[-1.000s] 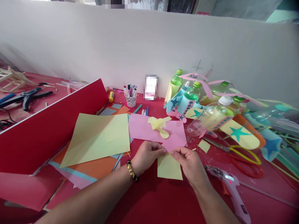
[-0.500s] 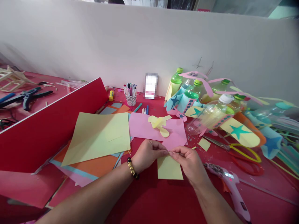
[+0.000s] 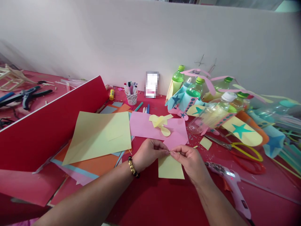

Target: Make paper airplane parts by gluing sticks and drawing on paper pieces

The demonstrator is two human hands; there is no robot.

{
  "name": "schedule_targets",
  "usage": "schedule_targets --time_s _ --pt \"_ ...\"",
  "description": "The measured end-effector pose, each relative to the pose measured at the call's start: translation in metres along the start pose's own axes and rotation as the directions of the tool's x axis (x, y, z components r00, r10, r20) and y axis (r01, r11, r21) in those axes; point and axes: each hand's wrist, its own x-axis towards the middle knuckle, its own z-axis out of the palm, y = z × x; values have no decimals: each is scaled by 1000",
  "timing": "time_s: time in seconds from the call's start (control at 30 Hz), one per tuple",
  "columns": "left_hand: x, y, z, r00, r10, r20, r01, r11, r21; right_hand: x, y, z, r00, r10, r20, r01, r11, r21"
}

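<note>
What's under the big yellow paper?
Orange paper, light blue paper and pink paper poke out past its near edge. Anything completely beneath the big yellow paper is covered, so I can't tell.

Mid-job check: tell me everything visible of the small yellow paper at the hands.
The small yellow paper is plain, pale and roughly rectangular, its near edge straight. It shows against the red tabletop; whether it's slightly lifted is unclear. The left hand and right hand meet at its far edge, partly covering it; their exact grip is hidden.
</note>
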Motion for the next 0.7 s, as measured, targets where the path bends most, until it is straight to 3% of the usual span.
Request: schedule_targets --time_s 0.2,0.5,0.7 --pt "0 3 1 1000 9 13 -9 1000 12 -1 -4 0 999 -30 44 34 997 -73" --pt "4 1 -8 999 -14 35 17 997 -73 0 -1 -5 1000 -10 -12 9 1000 -27" --pt "3 5 -10 999 -4 32 5 999 -43 -1 0 -5 1000 -25 -9 25 998 -57"
